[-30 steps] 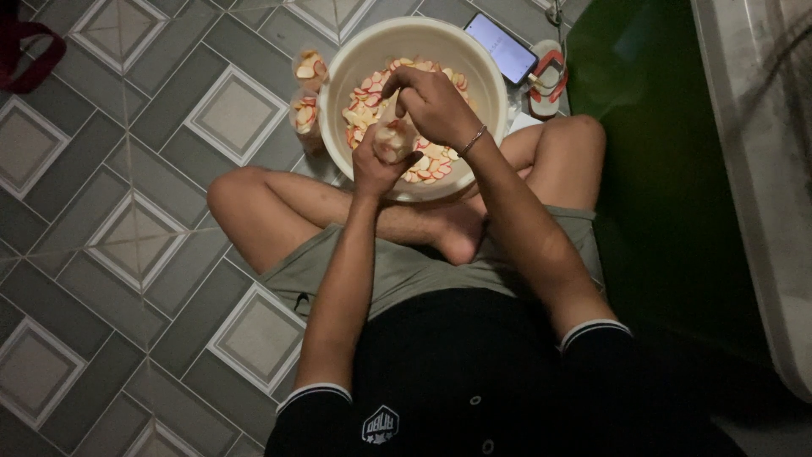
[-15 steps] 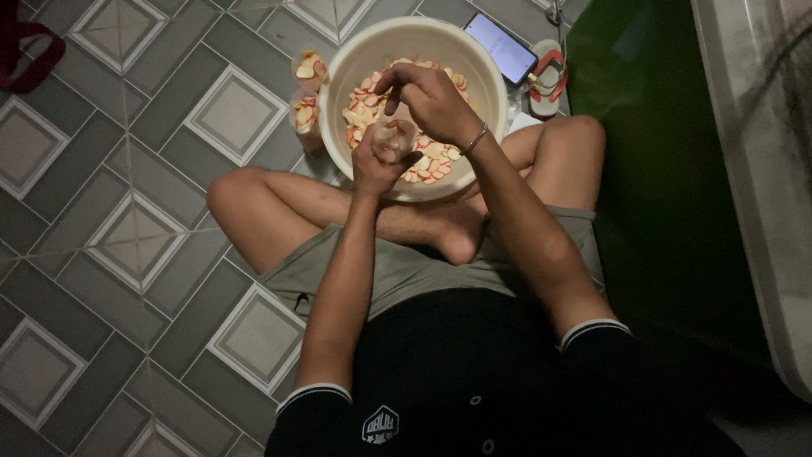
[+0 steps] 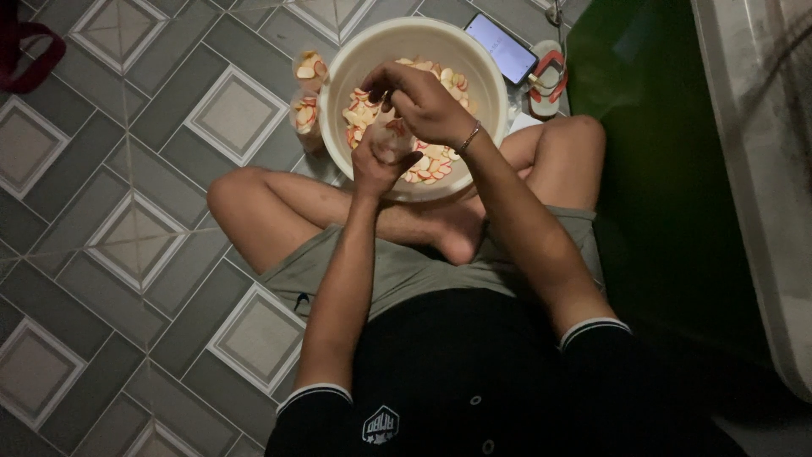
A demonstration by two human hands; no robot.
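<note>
The left hand is curling its fingers around a small clear cup, gripping it just over the lower rim of the bowl, a little above the middle of the frame. The right hand is hovering right above the cup's mouth with its fingertips pinched together; what they are pinching is too small to tell. A thin bracelet is sitting on the right wrist.

Both hands are working inside the big cream bowl, which is holding pale slices with red edges. The bowl is resting on the tiled floor against the person's crossed legs. Two filled cups are standing just beside the bowl's left rim. A phone with a lit screen is lying near the upper right rim, with a red-strapped sandal just beside it.

Open floor is stretching across the left of the frame; a green surface is closing off the right
</note>
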